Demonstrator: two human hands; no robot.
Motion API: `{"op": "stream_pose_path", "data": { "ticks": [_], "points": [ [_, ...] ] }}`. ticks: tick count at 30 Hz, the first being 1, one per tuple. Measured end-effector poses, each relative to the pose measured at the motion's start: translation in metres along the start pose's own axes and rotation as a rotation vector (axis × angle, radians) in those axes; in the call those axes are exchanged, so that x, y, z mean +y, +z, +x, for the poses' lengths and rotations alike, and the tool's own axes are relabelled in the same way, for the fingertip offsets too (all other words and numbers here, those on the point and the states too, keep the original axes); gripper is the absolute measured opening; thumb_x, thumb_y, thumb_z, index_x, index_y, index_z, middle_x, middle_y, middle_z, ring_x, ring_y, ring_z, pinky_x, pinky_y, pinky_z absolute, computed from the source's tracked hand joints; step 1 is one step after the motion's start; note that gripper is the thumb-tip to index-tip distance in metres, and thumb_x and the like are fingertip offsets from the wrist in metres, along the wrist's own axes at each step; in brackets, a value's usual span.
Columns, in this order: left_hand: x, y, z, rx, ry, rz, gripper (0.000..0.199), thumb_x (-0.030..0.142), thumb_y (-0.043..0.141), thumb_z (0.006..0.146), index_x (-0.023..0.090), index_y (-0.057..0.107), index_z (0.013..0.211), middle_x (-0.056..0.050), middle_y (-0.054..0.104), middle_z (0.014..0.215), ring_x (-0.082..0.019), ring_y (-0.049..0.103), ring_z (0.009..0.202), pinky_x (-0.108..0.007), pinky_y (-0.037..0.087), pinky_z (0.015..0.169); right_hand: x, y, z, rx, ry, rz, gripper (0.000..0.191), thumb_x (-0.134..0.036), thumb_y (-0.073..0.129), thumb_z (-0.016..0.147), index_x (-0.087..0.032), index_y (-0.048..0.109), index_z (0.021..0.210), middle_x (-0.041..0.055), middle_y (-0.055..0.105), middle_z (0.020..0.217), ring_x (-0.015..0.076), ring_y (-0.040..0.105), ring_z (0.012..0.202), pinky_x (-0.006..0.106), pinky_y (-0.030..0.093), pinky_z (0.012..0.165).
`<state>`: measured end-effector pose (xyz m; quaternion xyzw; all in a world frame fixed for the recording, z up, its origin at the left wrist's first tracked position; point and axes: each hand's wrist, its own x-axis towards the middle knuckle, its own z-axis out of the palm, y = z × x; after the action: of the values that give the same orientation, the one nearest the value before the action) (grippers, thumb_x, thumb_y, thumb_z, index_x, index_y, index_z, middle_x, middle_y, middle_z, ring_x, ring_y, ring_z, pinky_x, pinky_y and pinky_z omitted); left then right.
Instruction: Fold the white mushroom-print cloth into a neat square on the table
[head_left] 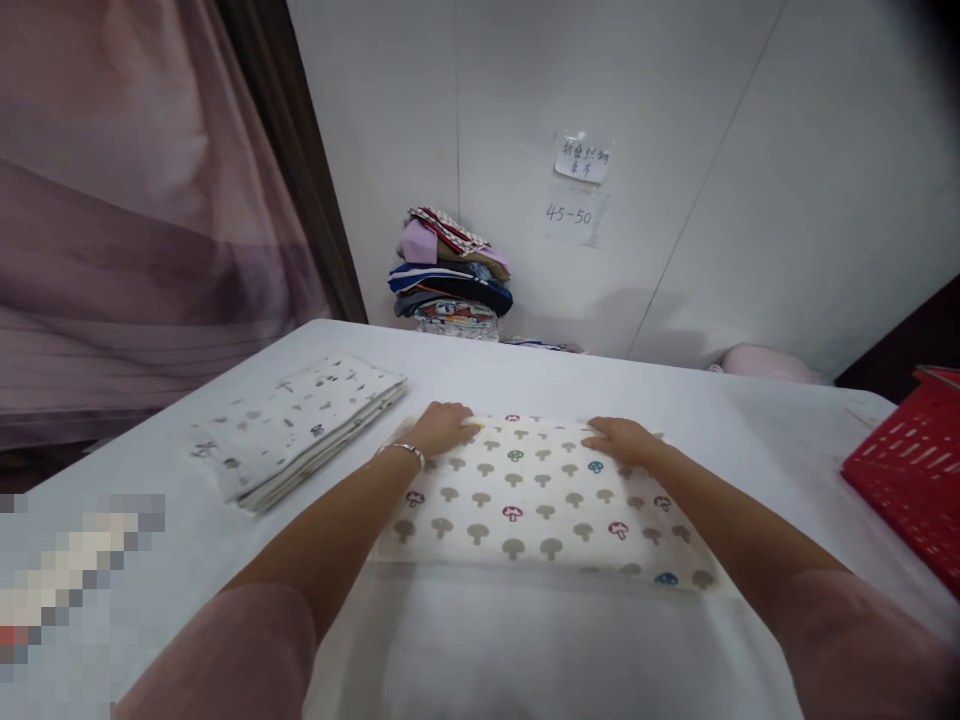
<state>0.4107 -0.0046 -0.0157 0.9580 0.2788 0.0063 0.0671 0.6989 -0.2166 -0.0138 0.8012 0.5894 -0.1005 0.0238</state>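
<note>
A folded white cloth (pixel 525 495) printed with mushrooms, mostly taupe with a few in red, green and blue, lies in front of me on the white table. My left hand (pixel 444 428), with a bracelet at the wrist, is closed on its far left edge. At the far right edge, my right hand (pixel 621 440) grips the same cloth, thumb turned inward. Both hands' fingertips are partly hidden. Left of my left arm rests another folded white cloth (pixel 300 415) with a grey and black print, in several layers.
The white table (pixel 510 375) reaches towards a pale wall. A stack of folded fabrics (pixel 450 275) stands behind its far edge. A red plastic basket (pixel 911 450) is at the right. Pink curtain fabric (pixel 150 220) hangs at the left. Handwritten paper signs (pixel 574 215) are on the wall.
</note>
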Motion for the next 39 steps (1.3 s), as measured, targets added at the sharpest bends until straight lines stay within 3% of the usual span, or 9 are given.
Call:
{"op": "stream_pose_path", "data": {
  "ticks": [4, 9, 15, 19, 23, 27, 31, 35, 39],
  "points": [
    [-0.010, -0.011, 0.001, -0.016, -0.011, -0.168, 0.053, 0.060, 0.030, 0.085, 0.021, 0.062, 0.099, -0.007, 0.066, 0.104, -0.023, 0.060, 0.093, -0.029, 0.041, 0.077, 0.007, -0.008, 0.003, 0.092, -0.015, -0.001, 0.051, -0.060, 0.029, 0.088, -0.022, 0.060, 0.105, 0.0086, 0.067, 0.099, 0.0241, 0.061, 0.087, 0.031, 0.042, 0.072],
    [-0.013, -0.012, 0.014, -0.146, -0.119, -0.153, 0.051, 0.059, 0.033, 0.084, 0.019, 0.064, 0.089, -0.010, 0.066, 0.106, -0.023, 0.060, 0.094, -0.028, 0.042, 0.075, 0.007, -0.004, 0.023, 0.067, -0.046, -0.053, 0.049, -0.057, 0.029, 0.090, -0.021, 0.063, 0.096, 0.0088, 0.068, 0.093, 0.0244, 0.061, 0.084, 0.031, 0.041, 0.069],
    [-0.009, 0.001, 0.010, -0.003, -0.135, -0.054, 0.045, 0.053, 0.032, 0.088, 0.021, 0.062, 0.094, -0.007, 0.066, 0.105, -0.022, 0.059, 0.096, -0.028, 0.042, 0.074, 0.011, 0.009, 0.028, 0.102, -0.089, -0.028, 0.049, -0.053, 0.028, 0.092, -0.022, 0.064, 0.101, 0.0074, 0.066, 0.107, 0.0230, 0.059, 0.095, 0.030, 0.042, 0.076],
    [-0.007, 0.003, 0.000, 0.086, -0.111, 0.024, 0.044, 0.051, 0.029, 0.091, 0.020, 0.060, 0.093, -0.006, 0.066, 0.099, -0.020, 0.059, 0.091, -0.028, 0.041, 0.072, 0.014, 0.013, 0.026, 0.143, -0.057, -0.076, 0.051, -0.055, 0.027, 0.092, -0.020, 0.064, 0.097, 0.0081, 0.067, 0.100, 0.0233, 0.060, 0.090, 0.030, 0.042, 0.073],
    [-0.004, 0.004, -0.002, 0.104, -0.123, 0.064, 0.042, 0.049, 0.030, 0.091, 0.020, 0.059, 0.092, -0.006, 0.065, 0.099, -0.020, 0.059, 0.091, -0.028, 0.041, 0.072, 0.014, 0.016, 0.030, 0.154, -0.027, -0.060, 0.051, -0.056, 0.027, 0.091, -0.019, 0.062, 0.101, 0.0089, 0.067, 0.098, 0.0236, 0.060, 0.089, 0.031, 0.043, 0.073],
    [-0.013, 0.003, -0.006, 0.075, -0.141, 0.016, 0.047, 0.055, 0.028, 0.089, 0.021, 0.060, 0.093, -0.006, 0.064, 0.100, -0.021, 0.058, 0.094, -0.029, 0.041, 0.078, 0.014, 0.019, 0.027, 0.208, -0.028, -0.053, 0.049, -0.052, 0.031, 0.091, -0.017, 0.060, 0.111, 0.0114, 0.064, 0.109, 0.0251, 0.056, 0.101, 0.035, 0.040, 0.086],
    [-0.036, 0.000, -0.029, 0.110, -0.212, 0.070, 0.051, 0.058, 0.029, 0.088, 0.019, 0.061, 0.096, -0.010, 0.064, 0.100, -0.024, 0.057, 0.097, -0.033, 0.041, 0.083, 0.020, 0.028, 0.001, 0.372, -0.033, -0.039, 0.048, -0.047, 0.033, 0.091, -0.018, 0.052, 0.123, 0.0121, 0.054, 0.127, 0.0259, 0.045, 0.118, 0.042, 0.031, 0.100],
    [-0.051, -0.002, -0.075, 0.227, -0.361, 0.116, 0.049, 0.052, 0.043, 0.083, 0.017, 0.053, 0.116, -0.014, 0.058, 0.117, -0.029, 0.051, 0.112, -0.037, 0.038, 0.092, 0.035, 0.043, -0.052, 0.482, 0.054, -0.024, 0.046, -0.044, 0.036, 0.088, -0.020, 0.050, 0.125, 0.0103, 0.044, 0.138, 0.0286, 0.034, 0.129, 0.050, 0.024, 0.105],
    [-0.045, -0.002, -0.129, 0.207, -0.616, -0.099, 0.057, 0.052, 0.043, 0.082, 0.016, 0.045, 0.126, -0.013, 0.060, 0.114, -0.028, 0.058, 0.101, -0.036, 0.044, 0.082, 0.052, 0.061, -0.117, 0.542, 0.276, 0.210, 0.054, -0.048, 0.038, 0.084, -0.017, 0.050, 0.126, 0.0119, 0.046, 0.136, 0.0288, 0.041, 0.125, 0.044, 0.036, 0.100]
  ]
}}
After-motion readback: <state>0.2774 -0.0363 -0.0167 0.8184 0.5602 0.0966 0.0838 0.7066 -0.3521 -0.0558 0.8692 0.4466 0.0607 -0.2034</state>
